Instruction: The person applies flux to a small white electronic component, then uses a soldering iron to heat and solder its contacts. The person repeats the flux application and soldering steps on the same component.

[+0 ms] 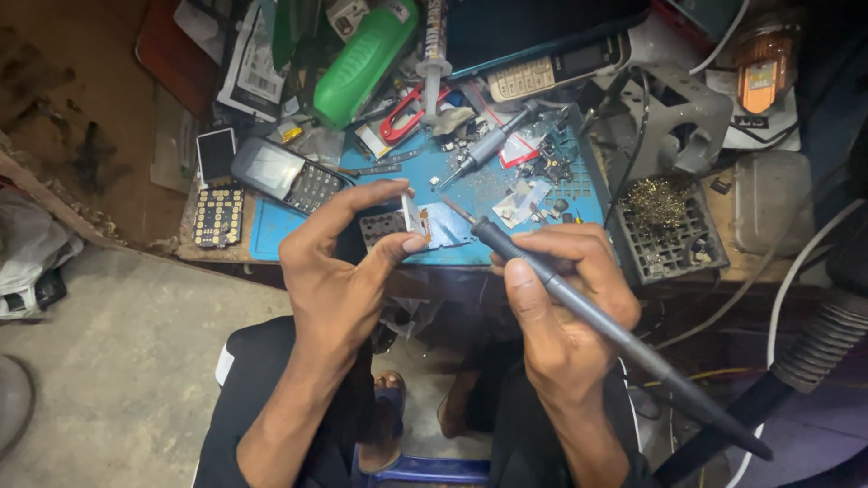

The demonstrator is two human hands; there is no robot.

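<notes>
a blue stool edge [425, 470] and dark trousers are seen closest to the camera, with bare feet tucked beneath. above them, a grey soldering iron [579, 303] is grasped like a pen in the right hand [565, 303], fingers clenched round the shaft near the front so that the tip can be steered finely; its tip is brought up just beside a small circuit board [414, 217]. the board is pinched between thumb and fingers of the left hand [339, 267], tilted on edge towards the tip, presumably so that the work face is turned to the eye. both are held over the near edge of a blue work mat [271, 230], which is laid on the low bench and strewn with small parts. a dark keypad phone [285, 173] and a loose keypad panel [218, 217] are left at the mat's left side, a screwdriver [484, 147] lies across the mat, and a green bottle [366, 61] is propped further back. a tray with brass cleaning wool [658, 203] is kept near the right hand, probably for wiping the tip.
</notes>
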